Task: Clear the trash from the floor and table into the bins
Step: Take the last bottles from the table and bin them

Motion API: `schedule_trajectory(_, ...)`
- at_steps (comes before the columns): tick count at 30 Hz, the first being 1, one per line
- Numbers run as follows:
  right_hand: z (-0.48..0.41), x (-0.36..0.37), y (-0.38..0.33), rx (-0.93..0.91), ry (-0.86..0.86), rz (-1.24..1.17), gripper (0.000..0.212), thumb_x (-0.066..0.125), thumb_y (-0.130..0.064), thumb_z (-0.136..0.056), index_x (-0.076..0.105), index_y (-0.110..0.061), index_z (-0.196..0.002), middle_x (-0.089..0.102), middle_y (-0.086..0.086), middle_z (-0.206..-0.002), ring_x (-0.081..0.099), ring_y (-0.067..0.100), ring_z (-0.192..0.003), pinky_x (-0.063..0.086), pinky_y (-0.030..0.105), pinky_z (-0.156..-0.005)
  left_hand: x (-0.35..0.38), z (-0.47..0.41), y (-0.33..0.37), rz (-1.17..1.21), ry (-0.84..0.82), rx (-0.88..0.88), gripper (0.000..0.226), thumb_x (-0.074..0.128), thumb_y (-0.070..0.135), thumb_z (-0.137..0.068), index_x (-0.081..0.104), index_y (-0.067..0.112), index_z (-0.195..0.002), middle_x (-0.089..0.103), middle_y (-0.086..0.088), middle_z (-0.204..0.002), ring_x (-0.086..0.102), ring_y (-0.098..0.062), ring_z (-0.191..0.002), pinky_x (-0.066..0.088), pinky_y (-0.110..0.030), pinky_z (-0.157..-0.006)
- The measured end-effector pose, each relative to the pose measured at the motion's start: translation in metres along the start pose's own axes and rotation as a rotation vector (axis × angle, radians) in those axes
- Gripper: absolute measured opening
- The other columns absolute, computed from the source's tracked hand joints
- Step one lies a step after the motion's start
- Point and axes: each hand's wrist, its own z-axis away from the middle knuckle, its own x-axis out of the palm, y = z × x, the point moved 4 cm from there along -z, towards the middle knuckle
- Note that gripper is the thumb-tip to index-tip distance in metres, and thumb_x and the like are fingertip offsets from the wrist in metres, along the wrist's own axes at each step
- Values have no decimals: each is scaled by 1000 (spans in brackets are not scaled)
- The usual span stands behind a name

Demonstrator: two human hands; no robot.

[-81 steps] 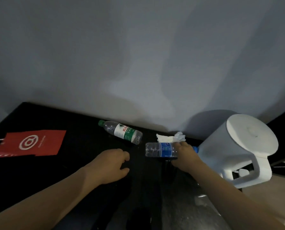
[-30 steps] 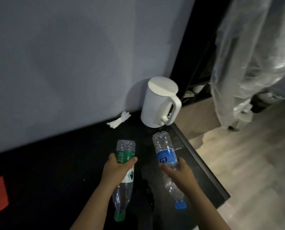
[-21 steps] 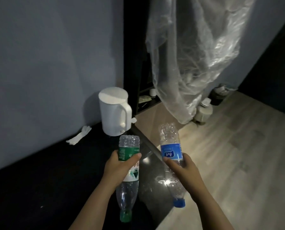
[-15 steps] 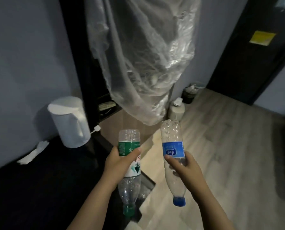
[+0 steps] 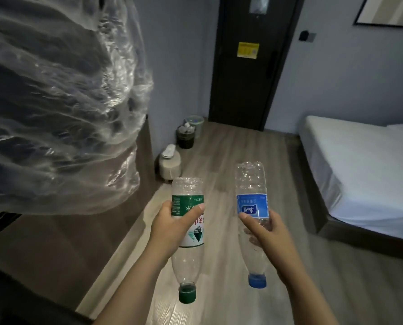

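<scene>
My left hand (image 5: 172, 228) grips an empty clear bottle with a green label and green cap (image 5: 188, 261), held cap down. My right hand (image 5: 267, 233) grips a second empty clear bottle with a blue label and blue cap (image 5: 250, 184), also cap down. Both bottles hang above the wooden floor. Far ahead, beside the dark door, stand two bins: a dark bin (image 5: 185, 137) with pale trash in it and a clear bin (image 5: 195, 122) behind it.
A big clear plastic sheet (image 5: 55, 102) hangs at the left over a dark unit. A small white appliance (image 5: 170, 164) sits on the floor before the bins. A bed with white sheets (image 5: 364, 170) fills the right. The wooden floor (image 5: 238, 146) runs toward the door (image 5: 249, 62).
Both hands lifted a bottle off the black table. The view has swung right, from the table and white kettle to the room with the bins, door and bed.
</scene>
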Motion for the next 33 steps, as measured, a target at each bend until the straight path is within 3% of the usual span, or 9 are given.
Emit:
schedule_trajectory(6,-87,-32,8,24,63,29,33,73,-41,-79,55,-28,-103,68,-5,-95,68,12,-86,55,28,-74,65,-87,7,-25,-110,9,54,79,50,-60,63,24,-104,73,-1,-93,71,-16,-83,58,-36,-76)
schedule_trajectory(11,-183,-32,-11,31,114,22,33,73,-37,-80,54,-27,-105,67,-4,-97,67,11,-87,50,22,-68,96,-188,26,-21,-111,-5,71,74,62,-43,62,24,-101,74,1,-91,72,-16,-83,58,-40,-80)
schedule_trajectory(16,-276,-29,-41,28,144,14,31,73,-37,-80,56,-26,-104,67,-2,-98,67,14,-89,54,26,-74,113,-292,58,-38,-119,-2,65,74,61,-43,63,25,-96,74,2,-88,71,-18,-83,56,-46,-84)
schedule_trajectory(24,-407,-33,-54,55,189,-47,30,70,-42,-82,57,-25,-103,68,0,-100,69,17,-87,55,32,-77,158,-419,74,-86,-108,-26,64,72,67,-50,67,24,-97,74,5,-87,71,-13,-81,57,-40,-81)
schedule_trajectory(27,-470,-40,-53,59,180,-53,31,69,-44,-82,57,-25,-102,68,2,-98,68,17,-83,55,33,-76,180,-473,80,-89,-85,-43,55,77,61,-60,65,23,-99,74,3,-90,71,-14,-81,57,-37,-79)
schedule_trajectory(33,-615,-52,-69,43,120,-118,37,72,-44,-79,60,-20,-105,70,5,-95,65,12,-71,54,30,-68,224,-593,106,-129,-32,-60,69,72,61,-47,60,24,-104,73,1,-93,71,-18,-85,55,-44,-86)
